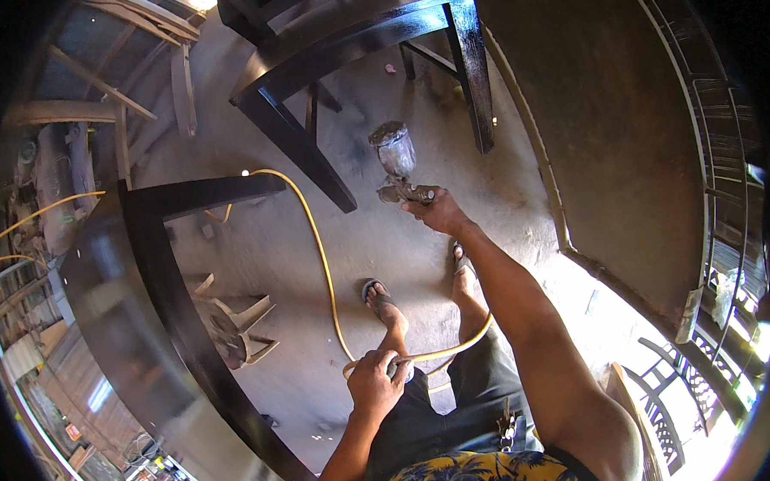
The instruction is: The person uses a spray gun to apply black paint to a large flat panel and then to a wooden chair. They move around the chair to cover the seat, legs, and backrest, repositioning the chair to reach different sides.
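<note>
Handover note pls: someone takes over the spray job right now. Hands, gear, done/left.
Right hand grips the spray gun, held upright over the floor, short of the black table ahead.
Left hand holds the yellow hose gathered near the waist.
The table ahead and the tabletop at left both look glossy black.
What is left to coat cannot be judged here.

My right hand (435,208) is out ahead of me with the spray gun (396,163) in its grip, cup uppermost; my left hand (376,380) is nearer my body, closed around the hose (316,243). The hose runs forward from that hand across the floor (403,257), left of my feet. A table (146,285) stands to my left, another table (350,36) farther ahead, beyond the gun
</note>
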{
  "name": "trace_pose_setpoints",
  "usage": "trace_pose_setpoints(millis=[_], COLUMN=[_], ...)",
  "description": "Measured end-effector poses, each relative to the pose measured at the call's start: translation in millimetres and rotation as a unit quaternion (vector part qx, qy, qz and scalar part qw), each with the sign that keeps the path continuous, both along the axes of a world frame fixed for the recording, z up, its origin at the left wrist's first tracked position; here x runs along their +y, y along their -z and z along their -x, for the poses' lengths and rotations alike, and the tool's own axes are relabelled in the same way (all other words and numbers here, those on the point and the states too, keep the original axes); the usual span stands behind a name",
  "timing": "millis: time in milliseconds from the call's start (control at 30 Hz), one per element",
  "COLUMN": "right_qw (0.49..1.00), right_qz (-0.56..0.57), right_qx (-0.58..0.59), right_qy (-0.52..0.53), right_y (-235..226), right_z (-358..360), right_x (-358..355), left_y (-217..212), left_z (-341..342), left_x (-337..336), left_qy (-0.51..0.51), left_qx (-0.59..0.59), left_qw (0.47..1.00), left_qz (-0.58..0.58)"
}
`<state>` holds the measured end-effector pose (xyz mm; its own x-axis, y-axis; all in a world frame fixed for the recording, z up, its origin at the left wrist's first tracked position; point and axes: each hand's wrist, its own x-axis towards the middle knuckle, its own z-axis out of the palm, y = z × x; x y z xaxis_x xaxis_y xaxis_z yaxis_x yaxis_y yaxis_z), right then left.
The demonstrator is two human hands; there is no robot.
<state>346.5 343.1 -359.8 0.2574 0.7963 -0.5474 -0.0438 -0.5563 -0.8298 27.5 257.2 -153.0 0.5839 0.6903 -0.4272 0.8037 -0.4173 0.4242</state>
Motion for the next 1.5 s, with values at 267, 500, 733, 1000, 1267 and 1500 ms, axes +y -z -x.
trace_pose_setpoints(millis=[267,500,733,1000,1267,1500], right_qw=[0.984,0.972,0.961,0.977,0.985,0.988], right_qz=[-0.146,-0.199,-0.235,-0.155,-0.041,-0.052], right_qx=[0.052,-0.014,-0.017,-0.118,0.158,0.141], right_qy=[0.09,0.123,0.146,0.085,0.064,0.014], right_y=[-36,-80,-118,-133,-95,-43], right_z=[-3,-7,-11,-10,-25,-51], right_x=[47,87,96,62,26,87], left_y=[4,4,-9,-46,2,116], left_z=[15,25,33,35,38,12], left_x=[10,15,12,25,59,64], left_qy=[-0.065,-0.11,-0.149,-0.164,-0.076,-0.129], left_qx=[-0.016,-0.032,-0.031,-0.045,-0.128,-0.174], left_qw=[0.997,0.991,0.985,0.984,0.988,0.976], left_qz=[-0.042,-0.075,-0.076,-0.049,0.031,0.006])
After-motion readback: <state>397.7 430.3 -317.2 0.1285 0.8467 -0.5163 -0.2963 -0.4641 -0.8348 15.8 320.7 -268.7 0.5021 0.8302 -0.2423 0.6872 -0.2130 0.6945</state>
